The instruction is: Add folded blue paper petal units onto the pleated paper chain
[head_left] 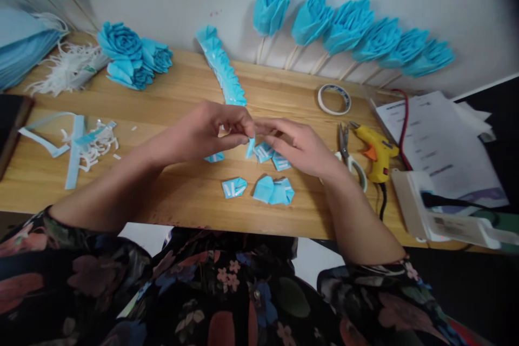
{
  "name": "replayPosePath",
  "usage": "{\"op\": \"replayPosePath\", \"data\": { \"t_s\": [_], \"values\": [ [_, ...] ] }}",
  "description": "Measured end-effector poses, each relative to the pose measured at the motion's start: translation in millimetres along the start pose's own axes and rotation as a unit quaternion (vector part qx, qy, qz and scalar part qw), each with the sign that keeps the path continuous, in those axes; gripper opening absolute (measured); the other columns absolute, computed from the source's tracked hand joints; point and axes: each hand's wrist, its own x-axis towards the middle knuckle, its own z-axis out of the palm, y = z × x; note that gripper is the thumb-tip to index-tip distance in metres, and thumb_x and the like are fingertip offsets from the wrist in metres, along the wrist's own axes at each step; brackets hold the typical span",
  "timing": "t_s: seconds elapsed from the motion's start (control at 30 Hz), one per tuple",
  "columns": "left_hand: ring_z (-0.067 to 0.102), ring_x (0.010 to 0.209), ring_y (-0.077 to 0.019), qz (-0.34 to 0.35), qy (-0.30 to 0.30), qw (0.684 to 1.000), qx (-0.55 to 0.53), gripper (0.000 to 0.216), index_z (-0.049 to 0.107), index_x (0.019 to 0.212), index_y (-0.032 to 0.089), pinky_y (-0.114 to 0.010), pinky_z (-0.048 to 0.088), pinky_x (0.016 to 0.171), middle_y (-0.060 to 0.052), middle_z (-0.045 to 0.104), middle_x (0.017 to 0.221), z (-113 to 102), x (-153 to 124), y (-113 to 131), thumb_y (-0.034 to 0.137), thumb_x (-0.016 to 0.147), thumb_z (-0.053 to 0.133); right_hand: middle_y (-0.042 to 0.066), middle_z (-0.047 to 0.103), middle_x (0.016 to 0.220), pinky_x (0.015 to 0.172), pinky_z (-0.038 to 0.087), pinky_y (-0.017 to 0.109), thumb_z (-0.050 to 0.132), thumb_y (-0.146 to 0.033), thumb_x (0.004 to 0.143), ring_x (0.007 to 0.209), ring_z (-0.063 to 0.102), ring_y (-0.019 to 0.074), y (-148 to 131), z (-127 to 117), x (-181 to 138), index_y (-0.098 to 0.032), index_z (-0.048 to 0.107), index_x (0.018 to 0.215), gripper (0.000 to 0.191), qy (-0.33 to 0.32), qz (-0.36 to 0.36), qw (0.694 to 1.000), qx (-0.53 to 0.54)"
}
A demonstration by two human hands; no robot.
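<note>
My left hand (211,130) and my right hand (300,146) meet over the middle of a wooden table (170,194). Both pinch a small folded blue paper piece (251,147) between fingertips. More folded blue pieces lie just under and in front of my hands: one (234,187) near the front, a larger pair (274,191) beside it, and others (271,154) by my right fingers. A long row of stacked folded blue pieces (222,67) runs toward the wall.
Blue paper roses on sticks (348,27) lean against the wall. Finished blue flowers (132,57) lie at back left. A tape roll (334,99), scissors (348,154), a yellow glue gun (375,151), papers (438,140) and a power strip (430,216) sit at right. Paper scraps (81,143) lie at left.
</note>
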Motion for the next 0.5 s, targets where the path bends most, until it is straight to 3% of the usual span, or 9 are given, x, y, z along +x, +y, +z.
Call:
{"op": "replayPosePath", "data": {
  "t_s": [0.1,0.2,0.3,0.4,0.5],
  "values": [
    [0.061,0.075,-0.0128,-0.002,0.037,0.995,-0.091,0.016,0.067,0.091,0.018,-0.025,0.045,0.072,-0.003,0.069,0.082,7,2,-4,0.033,0.091,0.06,0.007,0.071,0.123,0.089,0.055,0.038,0.053,-0.036,0.096,0.108,0.067,0.0208,-4,1,-1,-0.025,0.059,0.136,0.042,0.0,0.028,0.991,0.128],
    [0.06,0.074,-0.012,0.009,0.057,0.986,-0.159,0.017,0.065,0.087,0.016,-0.025,0.047,0.072,-0.004,0.068,0.082,17,6,-10,0.033,0.089,0.064,0.007,0.072,0.108,0.078,0.055,0.031,0.064,-0.04,0.091,0.094,0.067,0.0171,-3,3,-1,-0.023,0.059,0.136,0.048,0.009,0.046,0.978,0.203],
    [0.062,0.075,-0.0122,0.01,0.068,0.971,-0.231,0.018,0.063,0.098,0.015,-0.025,0.049,0.072,-0.004,0.068,0.085,22,8,-11,0.031,0.089,0.064,0.0,0.066,0.086,0.064,0.049,0.024,0.073,-0.038,0.085,0.073,0.059,0.0114,1,6,0,-0.021,0.062,0.131,0.05,0.035,0.058,0.973,0.22],
    [0.063,0.074,-0.0132,-0.023,0.062,0.969,-0.239,0.029,0.06,0.114,0.015,-0.027,0.05,0.071,-0.004,0.068,0.083,19,8,-6,0.037,0.095,0.055,-0.003,0.058,0.078,0.058,0.043,0.022,0.073,-0.036,0.085,0.066,0.051,0.0087,4,7,1,-0.02,0.064,0.127,0.046,0.061,0.052,0.975,0.209],
    [0.06,0.072,-0.0129,-0.054,0.033,0.978,-0.2,0.032,0.064,0.102,0.014,-0.025,0.048,0.067,-0.003,0.065,0.078,17,7,-3,0.043,0.096,0.052,-0.003,0.056,0.078,0.057,0.041,0.022,0.072,-0.035,0.085,0.066,0.049,0.0087,4,6,1,-0.021,0.065,0.126,0.044,0.069,0.047,0.976,0.201]
  ]
}}
